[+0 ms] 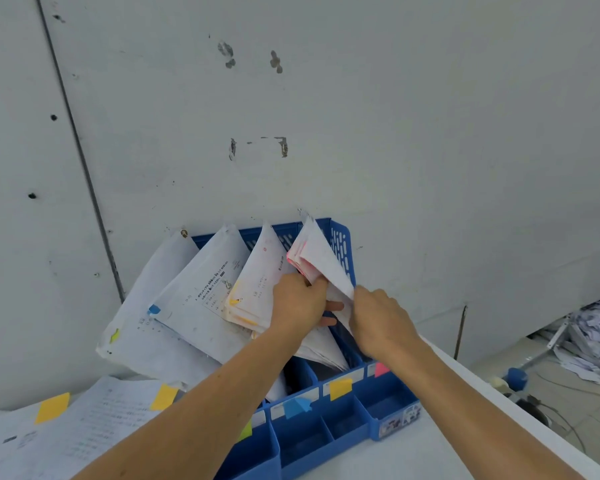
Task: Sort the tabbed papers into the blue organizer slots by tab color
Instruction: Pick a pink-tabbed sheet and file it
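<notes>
A blue organizer [340, 244] stands against the wall with several slots marked by green, blue, yellow and pink labels. Paper stacks lean out of the slots: a green-tabbed stack [146, 327], a blue-tabbed stack [194, 299], a yellow-tabbed stack [257, 282] and a pink-tabbed stack [312, 254] in the rightmost slot. My left hand [300, 303] grips the pink-tabbed stack from the left, fingers curled behind it. My right hand [378, 317] pinches the right edge of the same sheets.
Loose yellow-tabbed papers [84, 427] lie on the white table at the lower left. The table edge [499, 396] runs diagonally at right; beyond it the floor holds a heap of papers [593, 327] and a blue-ended tool [515, 379].
</notes>
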